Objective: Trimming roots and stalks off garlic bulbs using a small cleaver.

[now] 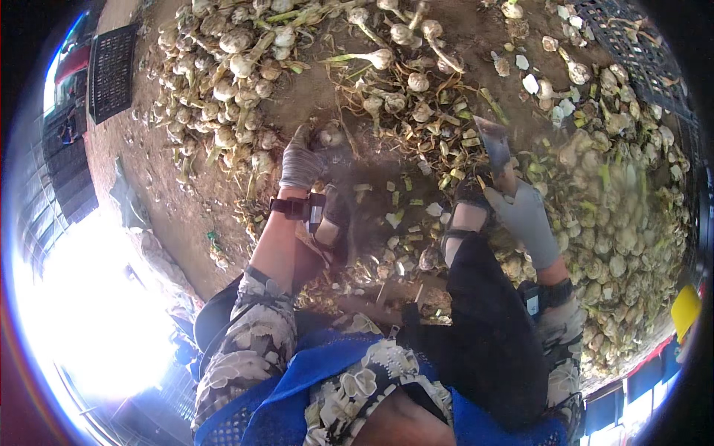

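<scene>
My left hand (302, 160), in a striped knitted glove, reaches down to the ground between my feet and the garlic. Its fingertips are at a pale garlic bulb (330, 137); the fingers are partly hidden, so I cannot tell whether they grip it. In my right hand (520, 211), gloved in grey, is the wooden handle of a broad-bladed knife (495, 146), the blade pointing up and away from me. Garlic bulbs with long stalks (223, 89) are heaped at the upper left. More stalked bulbs (401, 34) lie ahead, with cut stalk pieces (395, 198) scattered between my feet.
Trimmed garlic bulbs (608, 240) form a large pile along my right side. A black plastic crate (113, 72) stands at the far left, and another mesh crate (641, 56) at the upper right. My sandalled feet flank the trimmings. A yellow object (685, 313) shows at the right rim.
</scene>
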The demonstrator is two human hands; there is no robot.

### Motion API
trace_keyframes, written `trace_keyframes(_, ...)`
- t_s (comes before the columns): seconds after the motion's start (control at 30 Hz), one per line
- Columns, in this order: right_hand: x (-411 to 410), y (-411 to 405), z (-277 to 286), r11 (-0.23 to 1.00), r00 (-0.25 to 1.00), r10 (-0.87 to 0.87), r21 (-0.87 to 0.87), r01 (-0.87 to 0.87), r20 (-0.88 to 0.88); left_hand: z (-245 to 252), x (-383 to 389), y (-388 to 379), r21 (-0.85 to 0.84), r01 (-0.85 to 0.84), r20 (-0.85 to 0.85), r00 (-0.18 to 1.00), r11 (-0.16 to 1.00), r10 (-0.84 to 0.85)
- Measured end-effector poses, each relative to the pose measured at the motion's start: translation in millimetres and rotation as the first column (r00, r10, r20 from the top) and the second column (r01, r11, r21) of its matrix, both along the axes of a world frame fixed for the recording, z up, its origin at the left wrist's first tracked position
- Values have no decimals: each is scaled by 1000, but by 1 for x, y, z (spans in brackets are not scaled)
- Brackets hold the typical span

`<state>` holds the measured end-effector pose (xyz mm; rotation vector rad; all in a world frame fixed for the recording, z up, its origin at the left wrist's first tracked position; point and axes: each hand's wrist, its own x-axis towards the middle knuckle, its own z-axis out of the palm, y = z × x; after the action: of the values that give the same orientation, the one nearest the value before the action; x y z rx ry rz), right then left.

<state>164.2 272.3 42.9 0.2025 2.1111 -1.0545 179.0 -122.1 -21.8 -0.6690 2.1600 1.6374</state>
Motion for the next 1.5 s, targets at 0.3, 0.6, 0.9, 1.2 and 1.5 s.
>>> trace_keyframes(0.3,-12,-8,2,993,963,111,54,-100,-247,16,-51,70,457,-72,-83,989,886,123)
trace_keyframes(0.6,1,6,-7,984,936,164,119,-133,-312,33,-43,39,80,-212,8,977,974,212)
trace_keyframes(0.9,-2,-1,-1,994,971,101,72,-87,-215,-43,82,-53,-354,387,553,821,852,-143)
trace_keyframes(1.2,-6,0,5,992,983,104,91,-91,-151,34,-16,43,357,-202,-58,970,912,237)
trace_keyframes(1.5,2,4,-5,995,970,91,66,-78,-226,33,-49,61,428,-411,16,894,805,448)
